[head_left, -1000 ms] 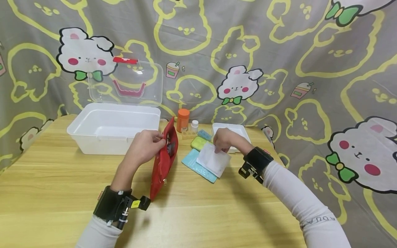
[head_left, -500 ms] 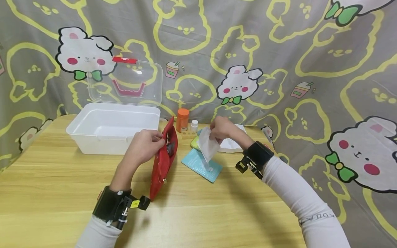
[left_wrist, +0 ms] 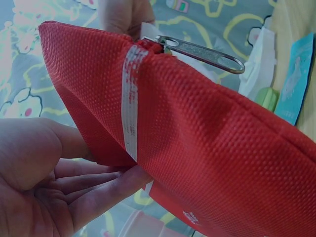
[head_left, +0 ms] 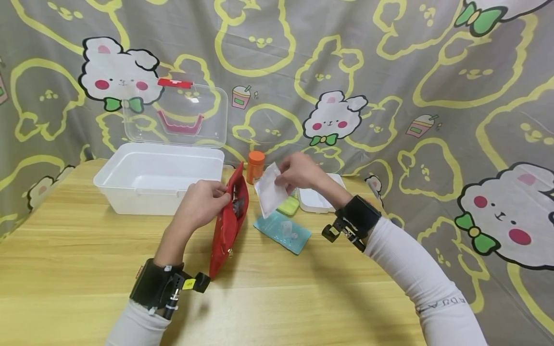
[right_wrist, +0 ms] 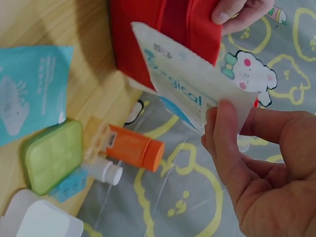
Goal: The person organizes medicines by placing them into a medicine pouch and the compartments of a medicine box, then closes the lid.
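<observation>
My left hand [head_left: 201, 204] grips the upper edge of a red zip pouch [head_left: 226, 226], which stands on edge on the table with its mouth parted. Something grey shows inside it. In the left wrist view, fingers curl behind the red fabric, below a metal zip pull [left_wrist: 202, 53]. My right hand [head_left: 299, 172] pinches a flat white packet [head_left: 269, 192] by one edge, raised just right of the pouch. Blue print reading "Surgical" shows on this packet [right_wrist: 185, 84] in the right wrist view. Below it lies a teal sachet [head_left: 283, 233].
A white plastic box [head_left: 156, 199] with its clear lid [head_left: 195, 103] raised stands back left. Behind the packet are an orange bottle [head_left: 256, 163], a small white bottle [right_wrist: 107, 170] and a green case [head_left: 289, 206]. A white tray [head_left: 313, 201] sits back right, before the patterned curtain [head_left: 389, 72].
My right hand has lifted the white packet off the teal sachet and carried it left, close to the pouch. The left hand and pouch have stayed in place.
</observation>
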